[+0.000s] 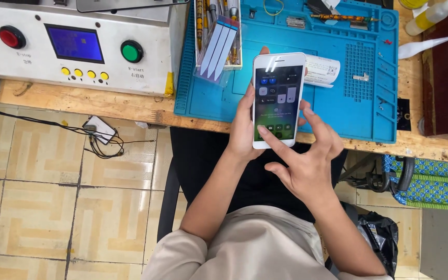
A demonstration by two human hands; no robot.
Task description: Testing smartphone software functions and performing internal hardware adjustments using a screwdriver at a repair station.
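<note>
Right hand (307, 161) nearest, fingers spread, index tip tapping the white phone (278, 99) screen. Left hand (245, 124) grips phone by its edges, above the blue mat (369, 103) front edge. Risk: one-hand edge grip slips under tap pressure, phone drops.

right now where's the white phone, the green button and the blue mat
white phone (278, 98), head view, middle of its lit screen
green button (131, 51), head view, centre of the round cap on the grey machine
blue mat (369, 111), head view, bare flat part near its right edge
</note>
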